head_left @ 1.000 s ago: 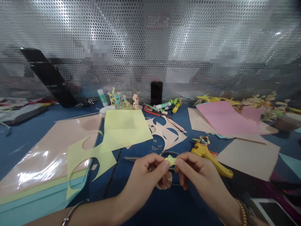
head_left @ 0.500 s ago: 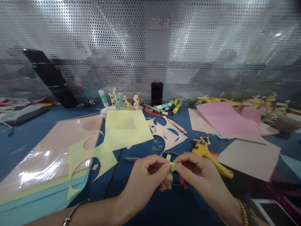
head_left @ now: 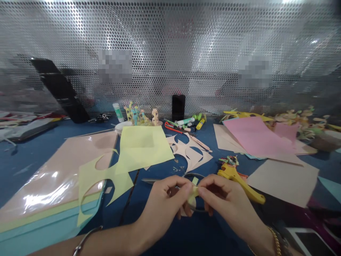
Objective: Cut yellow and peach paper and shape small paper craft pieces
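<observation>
Our grip is a double pinch: the left hand [head_left: 166, 200] and the right hand [head_left: 227, 200] each press thumb against finger on a small yellow paper piece [head_left: 194, 193], held up between them — above the scissors [head_left: 149, 181] on the tabletop [head_left: 160, 169]. We judge the step in hand to be folding or shaping that piece; the next move seems to call for light, even pressure, so the paper neither slips nor tears. Farther out we have a cut-out yellow sheet [head_left: 123, 182] to the left — and a yellow-handled tool [head_left: 241, 183] to the right.
</observation>
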The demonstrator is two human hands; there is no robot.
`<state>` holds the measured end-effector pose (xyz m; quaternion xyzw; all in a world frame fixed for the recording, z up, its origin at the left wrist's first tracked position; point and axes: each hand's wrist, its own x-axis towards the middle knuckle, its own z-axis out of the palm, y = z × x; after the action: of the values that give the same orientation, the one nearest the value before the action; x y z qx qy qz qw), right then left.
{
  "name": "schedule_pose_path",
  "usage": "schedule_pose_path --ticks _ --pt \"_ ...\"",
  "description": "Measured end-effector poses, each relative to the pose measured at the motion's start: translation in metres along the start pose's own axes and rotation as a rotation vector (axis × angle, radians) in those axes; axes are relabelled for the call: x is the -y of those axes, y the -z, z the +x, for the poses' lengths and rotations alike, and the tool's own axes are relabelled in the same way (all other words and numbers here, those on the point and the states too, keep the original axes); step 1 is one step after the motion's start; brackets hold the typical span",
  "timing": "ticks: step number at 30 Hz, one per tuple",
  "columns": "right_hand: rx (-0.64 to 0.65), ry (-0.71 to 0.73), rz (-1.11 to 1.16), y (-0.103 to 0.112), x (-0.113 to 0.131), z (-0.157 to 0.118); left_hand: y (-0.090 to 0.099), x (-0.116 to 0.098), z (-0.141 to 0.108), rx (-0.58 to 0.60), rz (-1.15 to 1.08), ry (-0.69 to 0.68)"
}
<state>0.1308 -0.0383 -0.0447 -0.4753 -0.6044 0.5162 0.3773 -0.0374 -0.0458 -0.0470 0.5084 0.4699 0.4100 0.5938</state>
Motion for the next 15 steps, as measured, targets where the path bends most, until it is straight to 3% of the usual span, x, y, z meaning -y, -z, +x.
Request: schedule_pose_path --ticks 8,15 --pt "0.014 -0.075 0.235 0.0 -0.004 0.0033 -0.0021 0.0022 0.0015 0.033 -0.046 0.015" --pt "0.049 -0.039 0.14 -0.0012 -0.0056 0.0039 -0.0003 0.0038 0.0031 0.043 -0.112 0.011"
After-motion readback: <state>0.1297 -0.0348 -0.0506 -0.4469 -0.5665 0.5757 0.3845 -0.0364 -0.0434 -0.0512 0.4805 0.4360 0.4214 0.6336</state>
